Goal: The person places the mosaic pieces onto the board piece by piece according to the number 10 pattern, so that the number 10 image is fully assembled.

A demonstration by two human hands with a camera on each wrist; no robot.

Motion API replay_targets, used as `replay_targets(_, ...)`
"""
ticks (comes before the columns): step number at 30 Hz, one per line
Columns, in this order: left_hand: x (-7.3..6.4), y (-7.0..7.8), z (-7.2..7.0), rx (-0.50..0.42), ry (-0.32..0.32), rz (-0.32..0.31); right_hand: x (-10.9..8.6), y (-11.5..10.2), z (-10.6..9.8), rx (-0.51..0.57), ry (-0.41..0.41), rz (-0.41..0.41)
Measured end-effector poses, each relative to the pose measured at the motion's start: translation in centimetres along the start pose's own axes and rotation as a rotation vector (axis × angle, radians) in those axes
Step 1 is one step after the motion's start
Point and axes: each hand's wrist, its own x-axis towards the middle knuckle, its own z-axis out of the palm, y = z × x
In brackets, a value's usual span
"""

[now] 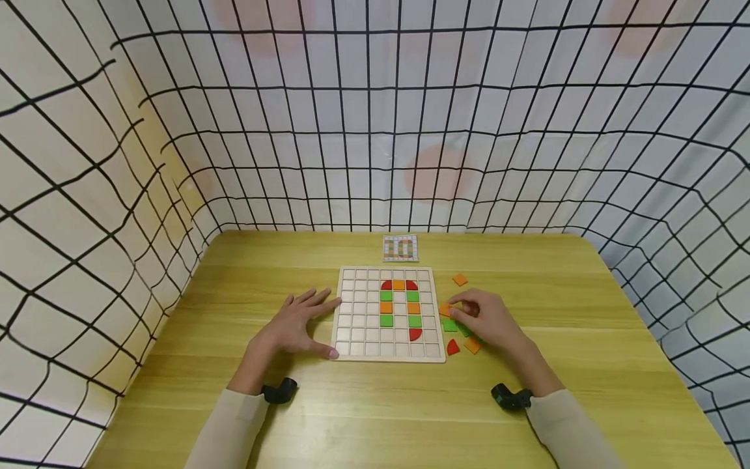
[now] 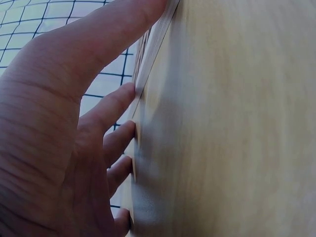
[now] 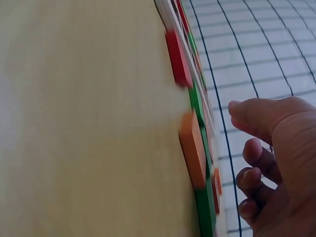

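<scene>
A pale wooden grid board (image 1: 357, 339) lies on the table, with red quarter-round, orange square and green square tiles forming an arch in its cells. At the board's left edge my left hand (image 1: 297, 324) rests with fingers spread; its thumb and index finger touch the edge. My right hand (image 1: 485, 319) hovers over loose tiles right of the board, fingers bent, thumb and index finger near an orange tile (image 1: 445, 309). The right wrist view shows the hand (image 3: 291, 153) raised above the tiles, with no tile visible between its fingertips.
Beside the board lie a green tile (image 1: 449, 325), a red quarter-round tile (image 1: 453, 347) and an orange tile (image 1: 472, 345). Another orange tile (image 1: 459, 279) lies farther back. A small pattern card (image 1: 400, 248) sits behind the board. Black-gridded white walls (image 1: 375, 150) enclose the table (image 1: 375, 417).
</scene>
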Motion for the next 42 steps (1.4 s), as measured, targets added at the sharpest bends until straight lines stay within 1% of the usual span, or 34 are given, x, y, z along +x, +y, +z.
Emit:
replay_targets(5, -0.1, -0.1, -0.1, -0.003, 0.006, 0.003, 0.7, 1.6, -0.8, -0.057, 0.061, 0.034)
replay_targets(13, -0.3, -0.2, -0.1, -0.015, 0.004, -0.001, 2.6, 2.7, -1.3, -0.079, 0.147, 0.123)
replay_targets(17, -0.2, -0.2, 0.1, -0.015, -0.005, -0.003, 3.4, 3.0, -1.2, -0.101, 0.153, 0.161)
replay_targets(24, -0.2, -0.1, 0.2, -0.016, -0.007, -0.006, 4.2, 3.5, -0.7, -0.108, 0.132, 0.252)
replay_targets(28, -0.1, -0.1, 0.3, -0.015, -0.005, -0.006, 4.4, 3.7, -0.6, -0.130, 0.128, 0.259)
replay_targets(34, 0.0, -0.1, 0.2, -0.010, 0.000, 0.000, 4.5, 3.8, -0.9, -0.109, 0.148, 0.251)
replay_targets(42, -0.1, -0.1, 0.1, -0.010, -0.002, -0.015, 4.3, 3.5, -1.2, -0.079, 0.112, 0.229)
